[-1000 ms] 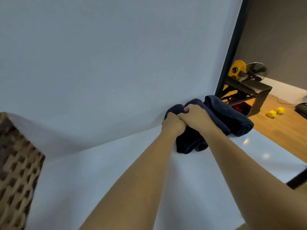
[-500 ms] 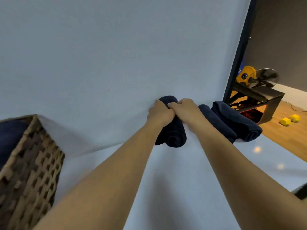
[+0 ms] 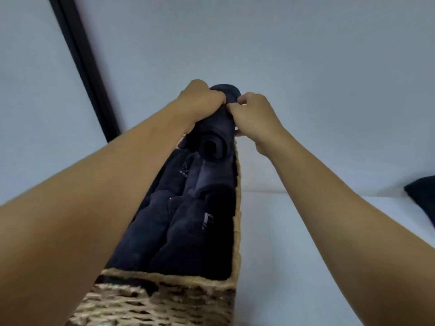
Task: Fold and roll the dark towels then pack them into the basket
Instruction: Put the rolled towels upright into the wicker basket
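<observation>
The left hand (image 3: 202,102) and right hand (image 3: 254,114) both clench a soft, tightly rolled dark towel (image 3: 213,147), its spiral end facing near, over the far end of the coarse woven basket (image 3: 164,278). Plump navy rolls (image 3: 188,231) fill the basket. Another dark towel (image 3: 423,196) lies at the right on the smooth white table (image 3: 294,255)

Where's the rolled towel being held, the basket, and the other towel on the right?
rolled towel (image 3: 213,148), head view, on its spiral end.
basket (image 3: 169,280), head view, on its near woven rim.
other towel (image 3: 422,196), head view, on its visible corner.
</observation>
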`<move>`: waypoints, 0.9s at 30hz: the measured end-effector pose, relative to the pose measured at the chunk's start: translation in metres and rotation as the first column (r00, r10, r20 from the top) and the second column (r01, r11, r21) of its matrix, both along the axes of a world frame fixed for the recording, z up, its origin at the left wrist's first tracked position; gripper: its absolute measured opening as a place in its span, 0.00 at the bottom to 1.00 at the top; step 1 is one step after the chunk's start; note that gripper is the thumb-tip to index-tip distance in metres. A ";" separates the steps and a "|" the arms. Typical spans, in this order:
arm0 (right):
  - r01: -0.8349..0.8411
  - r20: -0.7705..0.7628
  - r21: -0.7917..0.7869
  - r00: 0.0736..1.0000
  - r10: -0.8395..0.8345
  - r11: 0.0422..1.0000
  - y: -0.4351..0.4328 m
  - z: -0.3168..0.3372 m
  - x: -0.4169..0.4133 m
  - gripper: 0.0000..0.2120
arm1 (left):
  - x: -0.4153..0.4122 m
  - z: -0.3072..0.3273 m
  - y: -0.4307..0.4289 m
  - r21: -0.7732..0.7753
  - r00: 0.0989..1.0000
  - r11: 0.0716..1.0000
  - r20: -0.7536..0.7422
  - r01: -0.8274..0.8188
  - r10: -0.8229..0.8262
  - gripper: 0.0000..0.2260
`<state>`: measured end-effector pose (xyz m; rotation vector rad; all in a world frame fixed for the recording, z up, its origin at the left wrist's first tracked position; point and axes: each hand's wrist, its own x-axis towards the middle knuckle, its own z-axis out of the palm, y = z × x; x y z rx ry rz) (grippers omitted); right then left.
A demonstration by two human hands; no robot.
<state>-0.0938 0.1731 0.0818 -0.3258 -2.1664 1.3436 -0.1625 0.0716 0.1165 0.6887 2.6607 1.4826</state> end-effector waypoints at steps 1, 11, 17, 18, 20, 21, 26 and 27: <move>-0.033 0.019 0.017 0.999 0.032 0.999 -0.014 -0.002 -0.010 0.07 | -0.008 -0.003 -0.016 -0.004 1.000 1.000 0.005 -0.026 0.026 0.16; -0.172 0.374 0.477 0.927 -0.022 0.862 -0.067 -0.046 -0.046 0.14 | -0.048 -0.087 -0.059 -0.176 0.996 0.984 0.088 0.029 -0.013 0.16; -0.254 0.473 0.611 0.876 -0.089 0.750 -0.069 -0.053 -0.057 0.07 | -0.055 -0.098 -0.057 -0.246 0.998 0.967 0.026 0.064 -0.060 0.08; -0.272 0.492 0.614 0.866 -0.089 0.741 -0.070 -0.052 -0.056 0.06 | -0.054 -0.097 -0.056 -0.307 0.998 0.950 -0.006 0.064 -0.069 0.06; -0.273 0.485 0.599 0.871 -0.070 0.752 -0.068 -0.052 -0.055 0.07 | -0.048 -0.092 -0.051 -0.420 0.997 0.907 -0.038 0.043 -0.065 0.08; -0.258 0.455 0.584 0.889 -0.048 0.770 -0.065 -0.051 -0.052 0.07 | -0.046 -0.088 -0.046 -0.470 0.998 0.883 -0.051 0.010 -0.038 0.10; -0.045 0.189 0.439 0.981 -0.043 0.897 -0.025 -0.038 -0.017 0.10 | -0.020 -0.053 0.013 -0.374 0.953 0.913 -0.300 -0.160 0.044 0.18; 0.009 0.147 0.417 0.986 -0.077 0.909 -0.008 -0.035 -0.005 0.11 | -0.007 -0.048 0.032 -0.308 0.953 0.947 -0.304 -0.095 -0.003 0.19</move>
